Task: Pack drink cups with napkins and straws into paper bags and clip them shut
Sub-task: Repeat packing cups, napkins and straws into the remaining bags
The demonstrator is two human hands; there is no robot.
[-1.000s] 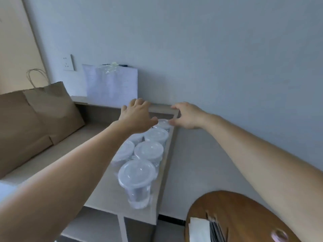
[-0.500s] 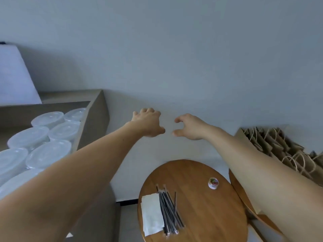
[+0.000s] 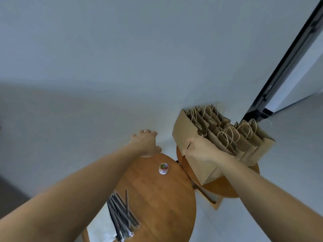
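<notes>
**A:** Head view, item one: bags [image 3: 225,131]. Where?

**B:** In a standing row on the side table [image 3: 225,188], at 2 o'clock from the table [image 3: 157,198]. The front bag [image 3: 183,137] is at the row's 9 o'clock end.

**A:** Hands?

**B:** The right hand [image 3: 201,150] has its fingers curled tight on the top edge of the front bag, thumb on the near face. The left hand [image 3: 146,144] is at the table's 12 o'clock rim with its fingers loosely bent, holding nothing.

**A:** Other stock?

**B:** On the table: straws [image 3: 122,212] at 7 o'clock, lying on napkins [image 3: 100,227], and a small tub [image 3: 163,168] at 1 o'clock. I cannot tell what is in the tub.

**A:** Risks?

**B:** The bags are packed close and their handles [image 3: 244,131] overlap. A pull on the front bag would likely drag its neighbours along or tip the row, which already overhangs the side table at 3 o'clock. The grip is on one part of the edge only, so a sharp tug may crease or tear the paper. The left hand is well apart from the row and is not steadying it.

**A:** Orientation?

**B:** The front bag is flat-folded with its mouth and handles up. Its long axis looks near upright. The broad face points toward 9 o'clock, and the row runs from there toward 3.
</notes>
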